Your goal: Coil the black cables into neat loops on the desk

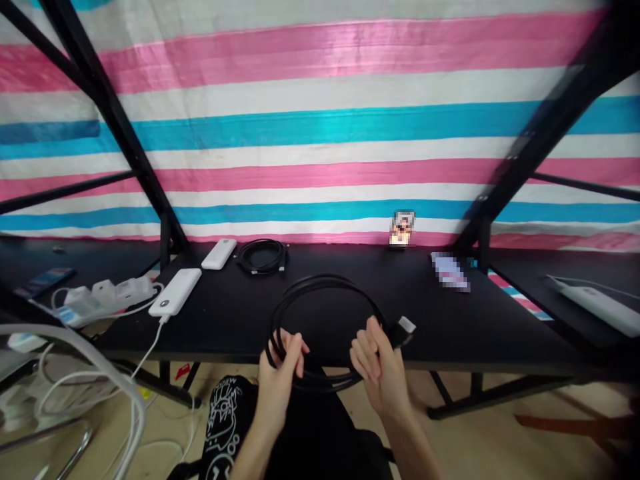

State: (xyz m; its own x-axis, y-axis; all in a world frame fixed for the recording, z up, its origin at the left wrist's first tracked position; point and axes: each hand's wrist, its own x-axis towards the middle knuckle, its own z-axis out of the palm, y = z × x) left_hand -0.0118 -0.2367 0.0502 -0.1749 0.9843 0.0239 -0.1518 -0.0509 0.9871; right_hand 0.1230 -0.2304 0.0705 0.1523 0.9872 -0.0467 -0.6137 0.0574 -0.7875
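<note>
A black cable [327, 279] forms a loose coil of several loops, held up between both hands at the table's front edge. My left hand [285, 357] is closed around the coil's left side. On the right side, my right hand [375, 357] grips the loops, its fingers curled in. Beside that hand the cable's plug [404, 330], with a silvery metal end, sticks out to the right. Part of the coil's lower side hangs below the table edge, over my lap.
On the black table [340, 320] lie a second coiled black cable [263, 257], two white power banks [176, 292] and a blurred flat card [450, 271]. A power strip with white chargers [107, 293] stands left, with white cords hanging. Black metal posts [540, 133] slant on either side.
</note>
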